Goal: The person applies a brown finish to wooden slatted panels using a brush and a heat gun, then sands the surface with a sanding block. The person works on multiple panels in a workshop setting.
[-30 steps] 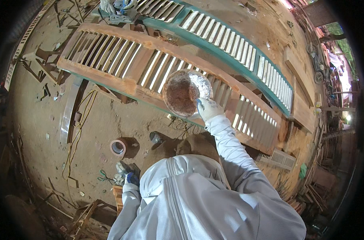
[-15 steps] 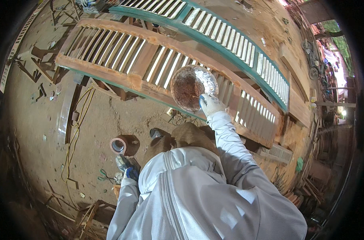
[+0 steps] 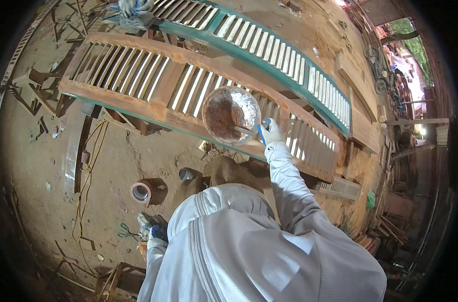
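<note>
A round metal bowl (image 3: 220, 113) with reddish-brown paste inside is over the near wooden louvred shutter (image 3: 163, 90); whether it rests there is unclear. At its right rim, my right hand (image 3: 273, 133), in a white and blue glove, is closed. A flat, pale-bladed tool (image 3: 243, 130) runs from its fingers into the bowl. My left hand (image 3: 158, 234) hangs low at my left side, gloved alike and partly shadowed. Its fingers look bent beside a crumpled whitish bundle (image 3: 145, 220); what they grip is hidden.
Behind lies a green-framed shutter (image 3: 284, 70) with pale slats. A roll of tape (image 3: 141, 192), a yellow cord (image 3: 83, 201) and green-handled scissors (image 3: 124, 231) are on the dirt floor to the left. Planks (image 3: 362, 132) stand at right; a blue-white bundle (image 3: 133, 12) is at the far left.
The whole view has shifted slightly, so the shutters and floor appear farther left. My right hand has turned at the bowl's rim, and the pale blade inside now shows more clearly.
</note>
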Motion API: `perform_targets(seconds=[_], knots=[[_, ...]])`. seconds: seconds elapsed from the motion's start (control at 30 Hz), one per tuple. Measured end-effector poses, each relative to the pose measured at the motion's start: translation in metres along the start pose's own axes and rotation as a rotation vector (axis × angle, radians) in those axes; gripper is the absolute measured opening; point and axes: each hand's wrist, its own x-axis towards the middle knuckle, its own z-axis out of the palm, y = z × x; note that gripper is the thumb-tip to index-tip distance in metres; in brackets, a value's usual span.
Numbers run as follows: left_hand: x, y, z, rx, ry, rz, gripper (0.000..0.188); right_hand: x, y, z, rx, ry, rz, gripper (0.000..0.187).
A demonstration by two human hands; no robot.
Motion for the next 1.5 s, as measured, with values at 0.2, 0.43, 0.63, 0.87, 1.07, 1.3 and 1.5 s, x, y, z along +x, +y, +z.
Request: perform_targets(seconds=[0.2,0.43,0.63,0.87,1.07,1.3,1.5], knots=[[-0.006,0.01,-0.01,-0.03,0.012,0.052,0.015,-0.016,-0.047,0.019,0.865,-0.381,0.582,0.026],[-0.02,0.006,-0.024,-0.028,0.019,0.046,0.016,-0.039,-0.079,0.018,0.871,-0.273,0.532,0.019],[-0.032,0.002,-0.032,-0.029,0.034,0.039,0.016,-0.063,-0.104,0.03,0.943,-0.326,0.564,0.021],[-0.048,-0.002,-0.029,-0.007,0.041,0.019,0.016,-0.071,-0.155,0.062,1.019,-0.555,0.484,0.02],[-0.058,-0.008,-0.022,0.026,0.047,-0.007,0.017,-0.07,-0.179,0.072,0.963,-0.641,0.411,0.022],[-0.073,-0.027,-0.016,-0.013,0.075,-0.005,0.017,-0.062,-0.182,0.073,0.946,-0.782,0.323,0.021],[-0.107,-0.047,-0.008,-0.113,0.127,0.021,0.017,-0.053,-0.191,0.079,0.848,-0.902,0.252,0.023]])
